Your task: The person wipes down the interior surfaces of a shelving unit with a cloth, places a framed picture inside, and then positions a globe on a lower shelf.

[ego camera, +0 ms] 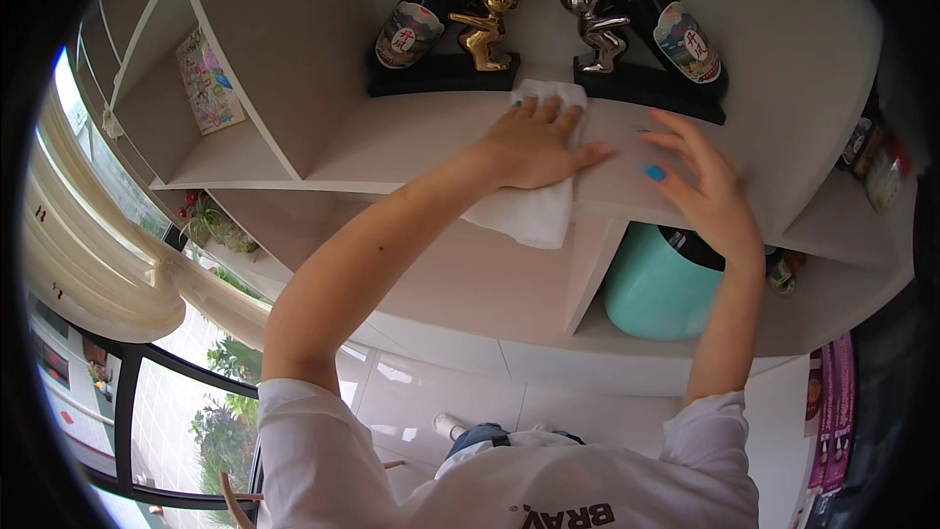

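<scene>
My left hand (532, 150) lies flat over a folded white cloth (540, 214) and presses it onto the upper shelf (411, 128). Part of the cloth hangs over the shelf's front edge. Just past my left fingertips stand a gold bear figurine (483, 29) and a silver bear figurine (604, 33), each on a black base. Two dark bottles, the left bottle (422, 15) and the right bottle (664, 22), lean inward behind them. Slightly blurred, my right hand (709, 187) hovers over the shelf's right part, fingers apart and holding nothing.
Below my right hand, a turquoise rounded container (653, 294) fills a lower compartment. A colourful booklet (209, 81) leans in the left compartment. Potted plants (213, 224) sit lower left, near a curtain (95, 235). Packaged items (885, 169) stand on the right shelf.
</scene>
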The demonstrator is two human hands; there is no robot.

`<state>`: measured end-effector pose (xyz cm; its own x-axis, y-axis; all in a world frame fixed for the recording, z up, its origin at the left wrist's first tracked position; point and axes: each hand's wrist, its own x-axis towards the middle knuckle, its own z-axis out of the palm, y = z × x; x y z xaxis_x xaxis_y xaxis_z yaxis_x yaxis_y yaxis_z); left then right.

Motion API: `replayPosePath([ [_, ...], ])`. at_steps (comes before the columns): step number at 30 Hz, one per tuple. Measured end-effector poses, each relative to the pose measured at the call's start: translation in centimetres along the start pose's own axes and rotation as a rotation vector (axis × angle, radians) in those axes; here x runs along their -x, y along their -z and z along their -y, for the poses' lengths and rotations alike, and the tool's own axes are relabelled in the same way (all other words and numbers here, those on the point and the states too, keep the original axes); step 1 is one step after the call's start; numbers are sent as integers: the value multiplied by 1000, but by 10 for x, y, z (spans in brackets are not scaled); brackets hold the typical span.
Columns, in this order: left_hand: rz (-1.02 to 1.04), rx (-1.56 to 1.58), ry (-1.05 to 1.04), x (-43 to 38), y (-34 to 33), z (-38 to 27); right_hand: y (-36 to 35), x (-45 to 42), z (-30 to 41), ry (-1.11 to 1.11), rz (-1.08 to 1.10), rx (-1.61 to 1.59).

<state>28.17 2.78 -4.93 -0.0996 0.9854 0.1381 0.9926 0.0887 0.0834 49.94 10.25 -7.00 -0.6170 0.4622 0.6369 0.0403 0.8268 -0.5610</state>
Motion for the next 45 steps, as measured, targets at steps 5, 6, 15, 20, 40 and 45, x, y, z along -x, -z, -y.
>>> replayPosePath([
  [5,37,44,-66,13,4,18,6,2,6,-35,34,-87],
  [6,-2,62,-13,16,2,33,6,2,2,-57,44,-97],
  [15,-23,88,402,69,26,169,-1,3,7,-66,20,-19],
  [20,5,-24,268,40,18,105,-3,0,6,-61,-4,79],
  [40,-19,13,409,75,30,161,1,4,17,-82,29,129],
  [45,28,-48,318,31,19,95,-3,0,14,-25,26,106],
])
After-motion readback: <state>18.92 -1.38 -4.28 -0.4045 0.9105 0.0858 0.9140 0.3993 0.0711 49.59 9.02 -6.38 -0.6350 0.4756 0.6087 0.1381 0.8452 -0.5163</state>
